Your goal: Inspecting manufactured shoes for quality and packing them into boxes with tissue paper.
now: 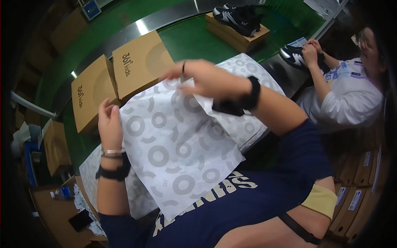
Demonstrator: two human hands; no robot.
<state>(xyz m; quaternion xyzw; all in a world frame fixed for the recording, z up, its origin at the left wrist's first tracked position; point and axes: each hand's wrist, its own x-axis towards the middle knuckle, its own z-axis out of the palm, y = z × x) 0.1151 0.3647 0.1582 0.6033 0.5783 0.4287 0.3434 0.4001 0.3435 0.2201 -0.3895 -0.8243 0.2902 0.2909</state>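
Patterned sheet [159, 155]: while its upper left edge is met by the left hand [110, 128], it is spread before the dark shirt [264, 192], near two brown boxes [142, 62].
Hands: held apart; the left grip cannot be told.
Right hand [204, 78]: blurred at the upper edge, grip untellable.

Lettering [122, 65] on tan boxes [144, 50], paper [178, 134], navy shirt [252, 208]

Green worktop [188, 43]; two brown boxes [142, 62]; patterned paper stack [246, 68]; carton [225, 32] beneath dark shoes [236, 21].
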